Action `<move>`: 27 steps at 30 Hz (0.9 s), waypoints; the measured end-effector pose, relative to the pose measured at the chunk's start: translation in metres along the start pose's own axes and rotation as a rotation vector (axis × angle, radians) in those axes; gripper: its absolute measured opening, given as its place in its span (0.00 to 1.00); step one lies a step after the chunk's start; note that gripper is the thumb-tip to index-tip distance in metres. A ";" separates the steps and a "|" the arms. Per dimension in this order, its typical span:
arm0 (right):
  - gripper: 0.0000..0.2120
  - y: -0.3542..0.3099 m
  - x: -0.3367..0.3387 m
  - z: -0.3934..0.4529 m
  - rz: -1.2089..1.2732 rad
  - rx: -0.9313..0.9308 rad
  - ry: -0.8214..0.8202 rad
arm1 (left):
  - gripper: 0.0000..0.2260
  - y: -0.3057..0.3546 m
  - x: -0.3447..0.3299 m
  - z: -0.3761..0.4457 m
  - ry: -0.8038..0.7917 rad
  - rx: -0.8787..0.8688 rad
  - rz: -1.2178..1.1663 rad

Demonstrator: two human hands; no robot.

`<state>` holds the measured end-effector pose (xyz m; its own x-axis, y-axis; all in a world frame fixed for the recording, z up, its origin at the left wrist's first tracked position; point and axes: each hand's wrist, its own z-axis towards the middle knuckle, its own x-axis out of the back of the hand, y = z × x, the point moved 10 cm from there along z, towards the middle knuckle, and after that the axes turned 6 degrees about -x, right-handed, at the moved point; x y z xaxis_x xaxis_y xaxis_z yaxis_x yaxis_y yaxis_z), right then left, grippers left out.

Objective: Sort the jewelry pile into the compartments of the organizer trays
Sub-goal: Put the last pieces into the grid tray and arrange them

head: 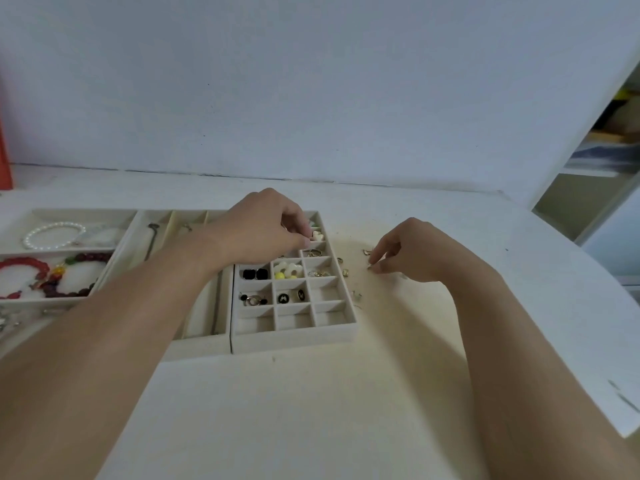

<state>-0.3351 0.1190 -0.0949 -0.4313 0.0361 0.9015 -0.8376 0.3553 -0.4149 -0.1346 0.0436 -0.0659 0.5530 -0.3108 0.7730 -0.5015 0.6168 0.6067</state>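
Note:
A cream grid tray (294,336) holds earrings in small compartments: black squares (255,274), white and yellow flowers (286,269), black round studs (291,297). My left hand (263,226) hovers over the tray's far compartments, fingers curled, fingertips at a white flower piece (317,235); what it pinches is hidden. My right hand (412,251) is right of the tray, its fingertips pinching a small gold piece (371,266) on the table. A few loose gold bits (344,271) lie between tray and hand.
A long-slot tray (204,327) with a chain sits left of the grid tray. Further left, a tray (20,251) holds a pearl bracelet (52,233) and red bead bracelets (41,275). A wall stands behind; shelves at far right.

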 end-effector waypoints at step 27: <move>0.08 -0.058 0.025 -0.024 0.634 0.397 0.051 | 0.08 0.025 -0.015 -0.005 0.050 -0.004 -0.360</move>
<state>-0.2890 0.1219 -0.0455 -0.8635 0.1682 0.4755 -0.4959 -0.1108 -0.8613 -0.1524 0.0671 -0.0626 0.7256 -0.4730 0.4998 -0.2663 0.4768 0.8377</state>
